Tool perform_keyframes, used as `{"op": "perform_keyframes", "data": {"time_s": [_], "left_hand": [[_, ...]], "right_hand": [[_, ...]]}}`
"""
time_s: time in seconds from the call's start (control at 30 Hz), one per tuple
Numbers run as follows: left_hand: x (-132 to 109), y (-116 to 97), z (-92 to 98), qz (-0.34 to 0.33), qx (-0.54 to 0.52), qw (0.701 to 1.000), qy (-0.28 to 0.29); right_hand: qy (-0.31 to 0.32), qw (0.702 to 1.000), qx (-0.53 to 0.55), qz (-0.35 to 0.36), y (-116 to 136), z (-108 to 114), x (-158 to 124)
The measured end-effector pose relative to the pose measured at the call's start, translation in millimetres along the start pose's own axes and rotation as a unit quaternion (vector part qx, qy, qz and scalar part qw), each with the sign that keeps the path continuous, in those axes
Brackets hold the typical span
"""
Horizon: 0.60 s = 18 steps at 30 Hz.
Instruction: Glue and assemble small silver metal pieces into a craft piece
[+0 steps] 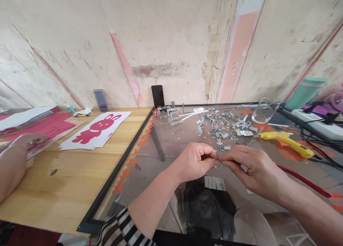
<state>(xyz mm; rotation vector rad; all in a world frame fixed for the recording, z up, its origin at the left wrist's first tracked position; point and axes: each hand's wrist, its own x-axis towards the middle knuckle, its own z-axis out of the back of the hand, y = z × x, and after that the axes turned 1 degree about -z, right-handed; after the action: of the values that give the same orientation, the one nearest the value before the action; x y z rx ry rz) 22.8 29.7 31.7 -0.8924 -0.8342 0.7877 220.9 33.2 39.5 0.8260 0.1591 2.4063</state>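
Both of my hands meet above the glass tabletop (166, 174), fingertips almost touching. My left hand (197, 161) pinches with thumb and forefinger. Opposite it, my right hand (250, 167) pinches as well. Something tiny and thin sits between the fingertips, too small to name. Just below them, a small silvery ribbed piece (214, 183) lies flat on the glass. Beyond my hands is a scattered pile of small silvery cut pieces (219, 126). A red-handled tool (302, 180) lies partly hidden behind my right hand.
A yellow glue gun (286, 141), a drinking glass (265, 111) and a white power strip (318, 123) with cables stand right. A phone (158, 96) leans at the back beside a silvery model (173, 114). Left, a co-worker's hand (32, 141) rests by red paper near a rabbit cut-out (98, 128).
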Motion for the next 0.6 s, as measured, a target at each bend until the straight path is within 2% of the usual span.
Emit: {"op": "perform_keyframes", "data": {"time_s": [0.1,0.2,0.3,0.37,0.4,0.47,0.53,0.6], "left_hand": [[-1.0,-2.2,-1.9,-0.058,0.103,0.993,0.021],[-1.5,-3.8,-4.7,-0.083,0.15,0.984,0.051],[-1.4,-3.2,-7.1,-0.059,0.11,0.991,0.05],[-0.9,-1.2,-7.3,-0.015,0.043,0.998,0.033],[-0.5,0.0,-6.8,0.013,0.002,1.0,0.027],[0.8,2.3,-4.5,0.07,-0.08,0.994,0.022],[2.0,4.0,-1.4,0.114,-0.149,0.982,0.023],[2.8,5.0,1.3,0.134,-0.2,0.97,0.021]], "right_hand": [[0.059,0.994,0.039,-0.079,1.3,1.9,2.4],[0.136,0.973,0.089,-0.162,-2.9,5.1,5.6],[0.206,0.935,0.191,-0.217,-10.6,8.7,7.3],[0.22,0.921,0.236,-0.22,-15.0,11.3,7.1],[0.205,0.925,0.237,-0.215,-16.4,12.4,6.8],[0.127,0.953,0.199,-0.19,-17.8,14.0,5.7],[0.024,0.984,0.131,-0.121,-18.1,14.0,4.6],[-0.045,0.997,0.057,-0.021,-18.6,12.6,3.7]]}}
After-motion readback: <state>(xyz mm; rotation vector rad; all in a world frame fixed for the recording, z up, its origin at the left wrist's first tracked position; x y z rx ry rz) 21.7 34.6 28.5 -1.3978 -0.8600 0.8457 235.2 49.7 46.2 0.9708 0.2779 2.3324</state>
